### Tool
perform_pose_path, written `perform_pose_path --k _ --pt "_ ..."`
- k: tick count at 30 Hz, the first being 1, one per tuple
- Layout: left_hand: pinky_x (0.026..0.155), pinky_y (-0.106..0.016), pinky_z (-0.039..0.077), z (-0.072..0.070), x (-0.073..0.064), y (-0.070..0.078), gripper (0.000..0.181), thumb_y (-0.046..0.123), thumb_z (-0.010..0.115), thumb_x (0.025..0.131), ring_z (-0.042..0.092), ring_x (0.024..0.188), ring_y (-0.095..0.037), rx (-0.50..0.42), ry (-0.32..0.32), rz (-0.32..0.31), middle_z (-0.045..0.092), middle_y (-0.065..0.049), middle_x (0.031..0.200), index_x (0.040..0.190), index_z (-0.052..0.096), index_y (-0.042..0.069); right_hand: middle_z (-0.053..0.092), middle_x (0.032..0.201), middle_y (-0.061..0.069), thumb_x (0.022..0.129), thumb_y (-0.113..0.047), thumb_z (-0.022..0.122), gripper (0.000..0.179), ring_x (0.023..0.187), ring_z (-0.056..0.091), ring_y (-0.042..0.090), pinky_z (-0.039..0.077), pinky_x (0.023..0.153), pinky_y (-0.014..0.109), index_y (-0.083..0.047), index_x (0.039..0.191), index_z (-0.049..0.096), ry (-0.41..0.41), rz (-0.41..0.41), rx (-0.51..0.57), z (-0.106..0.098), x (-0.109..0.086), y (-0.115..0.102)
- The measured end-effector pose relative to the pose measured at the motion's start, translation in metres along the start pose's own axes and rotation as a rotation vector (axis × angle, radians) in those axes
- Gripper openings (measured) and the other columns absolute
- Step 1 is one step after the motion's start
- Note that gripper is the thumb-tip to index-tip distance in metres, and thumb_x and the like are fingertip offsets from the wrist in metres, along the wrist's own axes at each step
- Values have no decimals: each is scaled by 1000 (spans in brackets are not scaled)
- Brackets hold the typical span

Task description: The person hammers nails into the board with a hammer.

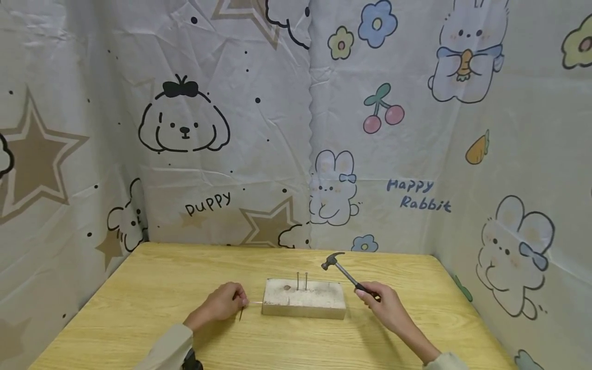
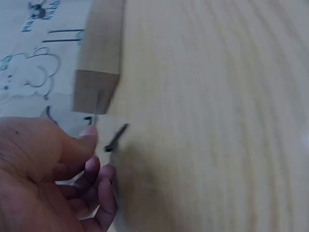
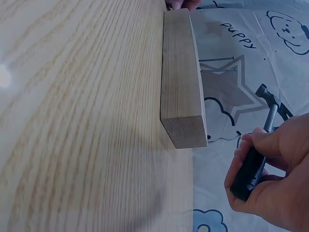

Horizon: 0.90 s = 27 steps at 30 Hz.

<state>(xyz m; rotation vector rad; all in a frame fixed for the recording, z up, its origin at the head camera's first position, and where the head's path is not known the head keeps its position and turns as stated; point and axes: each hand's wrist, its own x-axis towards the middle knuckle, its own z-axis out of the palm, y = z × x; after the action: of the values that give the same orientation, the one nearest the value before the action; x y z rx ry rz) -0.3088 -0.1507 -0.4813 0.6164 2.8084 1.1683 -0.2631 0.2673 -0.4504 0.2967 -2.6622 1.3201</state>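
A pale wooden block (image 1: 302, 297) lies on the table, with two nails (image 1: 306, 281) standing upright in its top. To its left, my left hand (image 1: 225, 301) is low over the table. Thumb and fingertips pinch a thin nail (image 2: 98, 105) pointing toward the block's end; its tip region is blurred. Close by the fingers is a second, dark nail (image 2: 117, 137); whether the hand touches it I cannot tell. My right hand (image 1: 384, 306) grips a claw hammer (image 1: 343, 270) by its black handle (image 3: 248, 174), to the right of the block, the head raised above the table.
The wood-grain table (image 1: 222, 349) reaches back to a patterned cloth (image 1: 259, 169), which hangs behind and along both sides. A small dark hole or knot (image 1: 287, 288) shows in the block's top, left of the standing nails.
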Motion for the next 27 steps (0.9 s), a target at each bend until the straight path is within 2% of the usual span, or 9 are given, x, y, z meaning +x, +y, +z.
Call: perform_pose_path --k 2,5,7,9,13,16,19,22,27 --pt "57 -24 40 -5 0 2 10 3 66 101 52 68 -14 -37 55 -23 63 -5 80 91 65 3 74 102 13 102 -13 69 22 77 62 16 52 64 24 2 116 76 11 4 -7 -2 0 0" --pt "57 -23 44 -16 4 9 9 2 67 100 61 69 -19 -103 180 -37 67 -10 83 92 65 2 73 98 11 102 -13 69 21 76 62 15 53 64 24 2 115 76 20 5 -8 -5 0 0" --pt "56 -23 47 -22 8 16 8 2 70 99 65 68 -20 -135 244 -16 69 -11 83 91 67 2 71 93 9 102 -13 68 21 76 62 14 55 66 26 2 114 76 24 15 -1 -7 1 1" --pt "58 -23 49 -25 12 23 6 2 72 97 67 70 -19 -135 267 40 70 -9 83 92 69 3 69 90 6 103 -13 68 20 77 62 14 56 67 27 1 114 76 27 34 10 -9 1 1" --pt "65 -23 52 -20 20 40 4 5 74 97 64 76 -11 -96 240 159 71 -3 85 94 72 4 68 87 3 103 -11 67 20 78 62 15 57 69 29 3 114 75 39 52 13 -10 1 0" --pt "69 -24 53 -11 29 52 4 6 73 98 64 79 -10 -63 192 234 72 -1 88 94 73 3 68 87 3 102 -12 68 21 78 63 16 58 69 29 3 115 75 39 55 13 -9 1 -1" --pt "69 -24 53 -3 38 63 5 3 72 98 62 78 -7 -38 127 284 71 0 88 94 74 4 68 88 4 102 -13 68 22 78 63 17 57 68 30 3 116 75 25 59 25 -9 1 -3" --pt "68 -22 53 5 48 69 5 1 72 97 60 75 -5 -59 57 300 70 0 87 93 75 2 69 90 6 103 -15 69 24 78 62 17 57 68 30 3 117 75 11 50 27 -8 1 -5" --pt "67 -20 52 26 59 69 5 3 75 95 61 73 -6 -192 -1 271 73 -5 87 94 76 -2 68 89 5 102 -15 69 21 77 62 16 56 68 29 1 114 76 24 55 28 -8 1 -4"
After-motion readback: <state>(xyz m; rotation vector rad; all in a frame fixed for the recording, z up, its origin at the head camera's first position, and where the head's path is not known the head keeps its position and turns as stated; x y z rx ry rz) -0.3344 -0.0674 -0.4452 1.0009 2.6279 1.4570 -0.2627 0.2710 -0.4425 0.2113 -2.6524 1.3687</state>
